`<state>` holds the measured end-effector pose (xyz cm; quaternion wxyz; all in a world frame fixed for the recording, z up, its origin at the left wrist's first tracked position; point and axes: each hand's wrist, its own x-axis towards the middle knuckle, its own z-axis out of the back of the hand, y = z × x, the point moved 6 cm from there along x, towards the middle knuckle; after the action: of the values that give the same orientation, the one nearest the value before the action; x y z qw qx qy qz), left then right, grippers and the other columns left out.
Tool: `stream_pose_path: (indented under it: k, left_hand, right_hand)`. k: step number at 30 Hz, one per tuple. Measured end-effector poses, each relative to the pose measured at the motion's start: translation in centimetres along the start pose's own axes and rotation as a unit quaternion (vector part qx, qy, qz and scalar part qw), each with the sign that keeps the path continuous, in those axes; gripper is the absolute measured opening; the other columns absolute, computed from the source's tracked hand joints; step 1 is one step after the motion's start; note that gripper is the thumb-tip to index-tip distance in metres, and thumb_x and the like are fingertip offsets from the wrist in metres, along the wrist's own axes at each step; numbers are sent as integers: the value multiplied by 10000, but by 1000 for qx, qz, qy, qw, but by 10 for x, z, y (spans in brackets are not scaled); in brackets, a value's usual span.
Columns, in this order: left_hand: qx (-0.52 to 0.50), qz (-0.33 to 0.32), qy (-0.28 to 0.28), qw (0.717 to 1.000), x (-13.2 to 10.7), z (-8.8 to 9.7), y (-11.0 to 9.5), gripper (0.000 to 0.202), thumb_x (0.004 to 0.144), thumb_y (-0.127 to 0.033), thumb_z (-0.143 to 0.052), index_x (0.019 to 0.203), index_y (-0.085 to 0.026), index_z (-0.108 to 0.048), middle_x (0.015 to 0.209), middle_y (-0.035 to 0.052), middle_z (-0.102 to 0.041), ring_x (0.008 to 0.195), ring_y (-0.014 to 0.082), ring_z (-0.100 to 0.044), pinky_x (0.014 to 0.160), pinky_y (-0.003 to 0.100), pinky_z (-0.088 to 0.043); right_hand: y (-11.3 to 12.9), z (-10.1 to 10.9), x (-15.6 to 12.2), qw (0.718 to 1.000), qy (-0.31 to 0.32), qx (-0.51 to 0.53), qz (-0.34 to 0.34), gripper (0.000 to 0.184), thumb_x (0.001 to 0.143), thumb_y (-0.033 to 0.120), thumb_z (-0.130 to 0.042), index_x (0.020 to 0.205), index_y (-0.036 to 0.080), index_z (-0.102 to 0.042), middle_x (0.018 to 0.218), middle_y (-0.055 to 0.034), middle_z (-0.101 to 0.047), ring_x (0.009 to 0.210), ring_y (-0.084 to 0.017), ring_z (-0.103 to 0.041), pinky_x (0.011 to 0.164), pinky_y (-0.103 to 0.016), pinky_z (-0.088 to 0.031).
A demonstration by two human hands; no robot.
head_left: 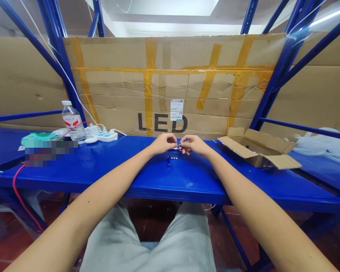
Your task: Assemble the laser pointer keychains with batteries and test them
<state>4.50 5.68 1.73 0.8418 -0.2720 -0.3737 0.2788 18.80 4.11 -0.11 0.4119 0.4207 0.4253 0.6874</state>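
Observation:
Both arms reach out over a blue metal shelf (107, 170). My left hand (164, 142) and my right hand (193, 144) meet at the middle, fingers pinched together on a small red and silver part (176, 148) held between them. It is too small to name. Just in front of the hands, a small blue cylinder (169, 161) and a few tiny silver pieces (175, 157) lie on the shelf.
An open cardboard box (259, 151) sits to the right, with white plastic bags (323, 147) beyond it. At the left stand a water bottle (72, 121), a white power strip (105, 135) with a red cable (18, 190), and a green packet (38, 138). A taped cardboard wall marked LED (163, 122) closes the back.

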Motion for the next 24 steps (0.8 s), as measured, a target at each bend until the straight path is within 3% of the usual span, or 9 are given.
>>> stream_pose_path:
  k: [3, 7, 9, 14, 19, 24]
  left_hand:
    - [52, 46, 35, 997, -2, 2, 3, 210, 705, -273, -683, 853, -146, -606, 750, 15, -639, 656, 121, -572, 620, 248, -450]
    - [99, 149, 211, 961, -13, -1, 13, 206, 672, -297, -694, 808, -159, -624, 659, 11, -627, 584, 136, -576, 540, 245, -439]
    - [96, 178, 260, 944, -19, 0, 13, 245, 649, -317, -716, 826, -165, -642, 688, 20, -641, 602, 141, -593, 538, 237, -448]
    - [86, 180, 286, 937, -24, 2, 6, 461, 515, -366, -822, 907, -183, -662, 810, 33, -684, 667, 149, -612, 555, 221, -455]
    - [115, 160, 273, 942, -22, -1, 6, 496, 408, -315, -864, 833, -185, -644, 708, -4, -649, 613, 139, -572, 565, 221, -430]
    - [111, 158, 276, 941, -21, -1, 8, 472, 390, -300, -858, 800, -191, -649, 688, -13, -654, 598, 138, -566, 562, 219, -418]
  right_hand:
    - [-3, 2, 1, 999, -13, -24, -18, 193, 801, 199, -691, 808, 170, -500, 652, -39, -678, 482, -122, -608, 396, -202, -409]
    - [-3, 5, 1, 998, -33, -47, -29, 151, 838, 134, -621, 821, 177, -477, 636, -31, -671, 452, -118, -592, 382, -206, -405]
    - [-2, 5, 0, 998, -31, -47, -30, 147, 842, 127, -613, 825, 176, -476, 642, -32, -673, 456, -117, -594, 387, -205, -409]
    - [0, 4, 0, 999, -23, -40, -28, 155, 832, 134, -628, 826, 173, -479, 627, -27, -671, 454, -114, -589, 388, -203, -410]
    - [-1, 2, 0, 998, -13, -50, -25, 141, 834, 128, -614, 811, 172, -482, 636, -29, -670, 454, -105, -582, 385, -195, -414]
    - [-1, 1, -2, 998, -4, -52, -27, 141, 827, 153, -632, 822, 170, -492, 639, -28, -671, 461, -102, -583, 386, -191, -419]
